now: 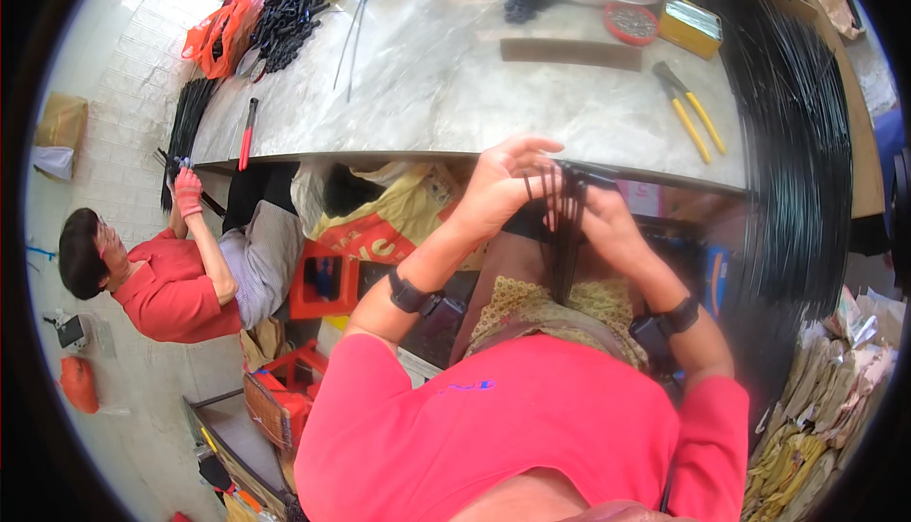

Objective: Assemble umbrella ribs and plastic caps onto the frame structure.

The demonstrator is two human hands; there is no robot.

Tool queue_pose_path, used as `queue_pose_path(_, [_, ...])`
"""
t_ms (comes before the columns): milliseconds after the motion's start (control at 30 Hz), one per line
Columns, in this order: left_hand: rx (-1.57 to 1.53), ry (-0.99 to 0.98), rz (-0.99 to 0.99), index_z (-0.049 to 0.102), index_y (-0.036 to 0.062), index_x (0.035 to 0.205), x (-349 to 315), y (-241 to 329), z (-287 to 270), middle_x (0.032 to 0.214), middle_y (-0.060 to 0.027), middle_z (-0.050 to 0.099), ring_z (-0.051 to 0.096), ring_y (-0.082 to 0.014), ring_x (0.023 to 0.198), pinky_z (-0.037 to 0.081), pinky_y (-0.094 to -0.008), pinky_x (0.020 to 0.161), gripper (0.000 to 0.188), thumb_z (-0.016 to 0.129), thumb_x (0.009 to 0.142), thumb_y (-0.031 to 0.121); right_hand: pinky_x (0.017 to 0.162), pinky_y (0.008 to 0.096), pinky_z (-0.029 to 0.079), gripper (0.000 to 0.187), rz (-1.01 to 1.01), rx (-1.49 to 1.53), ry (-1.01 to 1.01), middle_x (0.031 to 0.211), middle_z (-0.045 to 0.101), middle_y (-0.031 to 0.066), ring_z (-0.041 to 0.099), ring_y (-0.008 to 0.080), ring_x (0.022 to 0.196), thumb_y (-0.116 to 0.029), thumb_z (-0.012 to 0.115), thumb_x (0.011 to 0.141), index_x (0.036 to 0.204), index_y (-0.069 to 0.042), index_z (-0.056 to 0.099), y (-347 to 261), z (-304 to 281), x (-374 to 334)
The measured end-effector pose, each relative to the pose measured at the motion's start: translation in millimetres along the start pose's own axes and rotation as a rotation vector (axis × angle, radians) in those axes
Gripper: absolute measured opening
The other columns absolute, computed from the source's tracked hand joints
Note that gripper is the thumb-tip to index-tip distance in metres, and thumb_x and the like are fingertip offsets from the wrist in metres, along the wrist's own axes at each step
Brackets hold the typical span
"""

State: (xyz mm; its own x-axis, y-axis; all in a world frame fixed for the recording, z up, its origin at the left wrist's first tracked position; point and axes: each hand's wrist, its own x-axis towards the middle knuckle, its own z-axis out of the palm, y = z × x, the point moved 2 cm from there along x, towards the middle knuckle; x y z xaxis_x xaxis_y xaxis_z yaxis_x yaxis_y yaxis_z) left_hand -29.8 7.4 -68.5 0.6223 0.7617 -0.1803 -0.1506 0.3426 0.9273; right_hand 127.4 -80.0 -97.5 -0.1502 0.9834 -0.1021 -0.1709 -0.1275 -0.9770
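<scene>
1. Close in, I see a yellow lacy cloth over the worker's lap. The low ends of the black strips come down right by it.

2. The black strips are in front of the worker's tummy, between the two hands. They are long and thin. Their long way runs from the hands back toward the lap, and their tops fan out a bit.

3. The right hand is on the right side of the strips, and it is the nearer one to the main bunch. Its fingers look curled and squeezed on them.

4. The left hand is on the left side, with the loose strips crossing its fingertips. Its top fingers stick out, away from the thumb. I can't tell if it pinches any strip.

5. Just past the hands is the edge of the grey tabletop.

6. On it, the pliers with yellow handles lie off to the right, nearer the right hand.

7. Farther back lies a flat brown bar, set crosswise.
</scene>
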Motion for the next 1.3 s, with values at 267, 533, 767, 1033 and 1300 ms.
queue_pose_path(267, [-0.028,-0.030,0.068,0.062,-0.0036,0.117,-4,-6,-5,0.093,-0.0062,0.068,0.067,-0.0107,0.079,0.057,-0.0249,0.069,0.038,0.075,0.083,0.004,0.080,0.0248,0.050,0.026,-0.029,-0.025,-0.044,0.093,0.069,0.0015,0.061,0.0070,0.087,-0.023,0.057,0.101,0.108,0.000,0.067,4,1,1])
queue_pose_path(533, [-0.053,-0.106,-0.023,0.066,-0.0047,0.105,-9,-1,-4,0.083,-0.0062,0.069,0.067,-0.0116,0.072,0.057,-0.0254,0.061,0.022,0.072,0.085,0.004,0.082,0.0258,0.051,0.026,0.000,-0.024,-0.064,0.095,0.071,0.0020,0.062,0.0077,0.089,-0.022,0.058,0.101,0.107,0.000,0.070,8,2,1])
queue_pose_path(767, [0.006,-0.083,0.015,0.066,-0.0047,0.100,-11,-6,-6,0.079,-0.0051,0.067,0.065,-0.0118,0.068,0.055,-0.0259,0.059,0.016,0.071,0.088,0.005,0.083,0.0255,0.050,0.027,-0.013,-0.047,-0.077,0.094,0.071,0.0016,0.062,0.0073,0.090,-0.023,0.057,0.101,0.106,0.001,0.069,7,3,-1])
queue_pose_path(1033, [0.031,-0.083,0.013,0.065,-0.0046,0.101,-12,-10,-8,0.082,-0.0071,0.067,0.064,-0.0118,0.069,0.055,-0.0268,0.060,0.013,0.067,0.091,0.003,0.076,0.0251,0.051,0.028,0.031,0.033,-0.095,0.091,0.071,0.0019,0.063,0.0064,0.085,-0.025,0.058,0.101,0.106,0.000,0.069,9,7,-2])
queue_pose_path(1300, [0.016,-0.072,0.030,0.064,-0.0078,0.104,-15,-6,-1,0.085,-0.0108,0.067,0.063,-0.0126,0.061,0.054,-0.0260,0.051,0.018,0.066,0.091,0.004,0.069,0.0232,0.051,0.026,-0.023,-0.012,-0.078,0.086,0.071,0.0011,0.063,0.0057,0.078,-0.025,0.060,0.100,0.104,-0.001,0.069,11,7,0])
